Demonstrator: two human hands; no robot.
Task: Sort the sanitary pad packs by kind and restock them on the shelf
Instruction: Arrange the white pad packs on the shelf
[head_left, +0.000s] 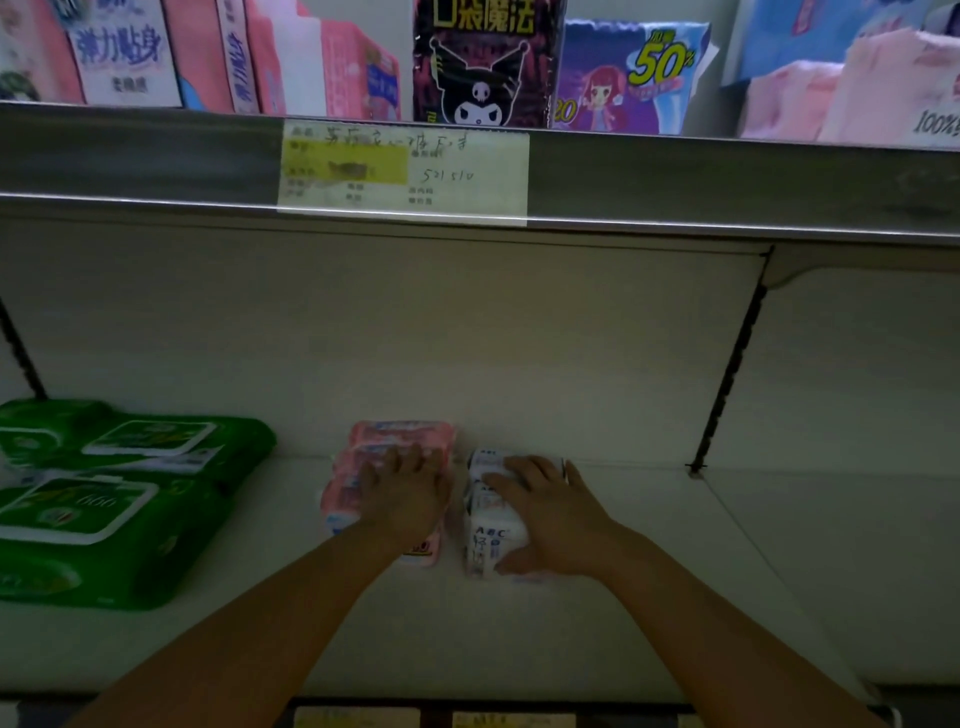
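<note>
Lower shelf (571, 634), white, dim light. Both hands reach in from 6 o'clock, bare forearms, and meet the stock just below frame centre.

Left hand (405, 493): lies flat on top of the pink pad packs (400, 436), fingers spread and roughly straight, pointing to 12 o'clock. It presses on them rather than gripping. The thumb is hidden.

Right hand (550, 514): wraps the white pad packs (488, 540) from their 3 o'clock side. Fingers curl over the top and the thumb sits on the near end, so it grips them. "ABC" is printed on the near face.

The pink packs run in a short row toward the back wall, and the white packs do the same. The white row is just beside the pink row, at its 3 o'clock, with a narrow gap between them. The count in each row is unclear.

At 9 o'clock of the hands, well apart, are 2 green wipe packs (104, 530) with white flip lids, one behind the other.

At 3 o'clock a dark slotted upright (727, 374) runs down the back wall.

Upper shelf rail (675, 182) crosses at 12 o'clock and carries a pale price label (405, 171) with a yellow patch and handwriting. The numbers are too blurred to trust.

Above the rail:
- 11 o'clock: pink packs (332, 67)
- 12 o'clock: a black pack (488, 67) with a cartoon figure
- 1 o'clock: a purple pack (623, 78) marked 50%
- 2 o'clock: pale pink packs (883, 88)
</note>
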